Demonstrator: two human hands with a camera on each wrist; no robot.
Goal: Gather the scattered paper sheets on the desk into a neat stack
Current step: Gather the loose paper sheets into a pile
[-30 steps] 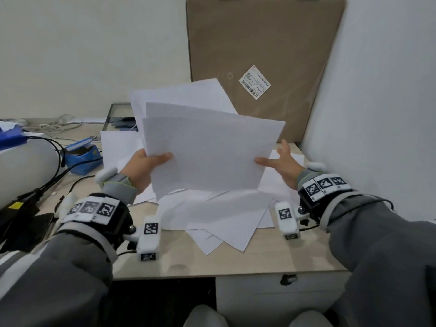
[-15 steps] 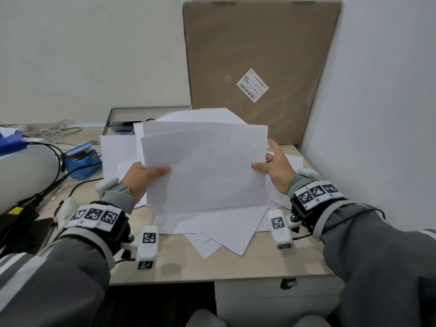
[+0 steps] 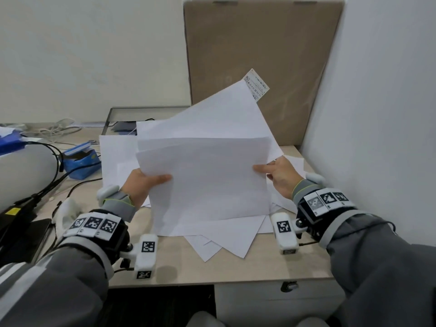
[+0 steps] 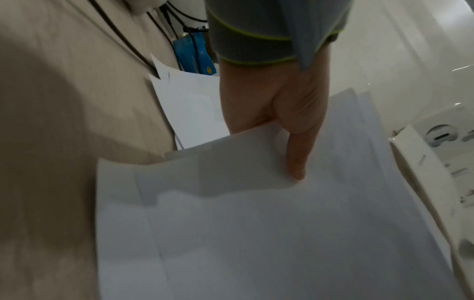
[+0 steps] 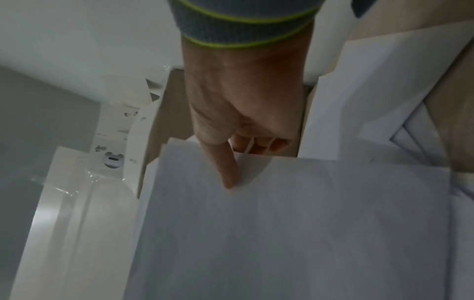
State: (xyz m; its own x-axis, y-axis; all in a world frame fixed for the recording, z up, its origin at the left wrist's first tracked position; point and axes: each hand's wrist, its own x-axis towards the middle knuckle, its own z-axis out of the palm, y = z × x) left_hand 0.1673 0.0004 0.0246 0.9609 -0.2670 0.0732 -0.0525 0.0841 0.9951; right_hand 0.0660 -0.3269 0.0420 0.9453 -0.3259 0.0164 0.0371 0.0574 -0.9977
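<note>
I hold a loose bundle of white paper sheets (image 3: pixel 207 175) upright over the desk, lower edge down among the sheets lying there. My left hand (image 3: pixel 144 182) pinches its left edge, thumb on the front (image 4: pixel 295 158). My right hand (image 3: pixel 276 173) pinches the right edge, thumb on the front and fingers behind (image 5: pixel 228 162). The sheets are fanned, one corner sticking up to the right. More white sheets (image 3: pixel 224 239) lie scattered flat on the desk (image 3: pixel 271 263) beneath and behind the bundle.
A large brown cardboard panel (image 3: pixel 259 55) leans against the back wall. A white partition (image 3: pixel 377 114) closes the right side. A blue box (image 3: pixel 81 161), black cables (image 3: pixel 54 166) and dark gear crowd the left. A shallow metal tray (image 3: pixel 132 114) sits behind the papers.
The bundle has been turned and shifted: one rear sheet now fans up to the right, covering part of the label on the cardboard. Both hands keep their grip on the edges.
</note>
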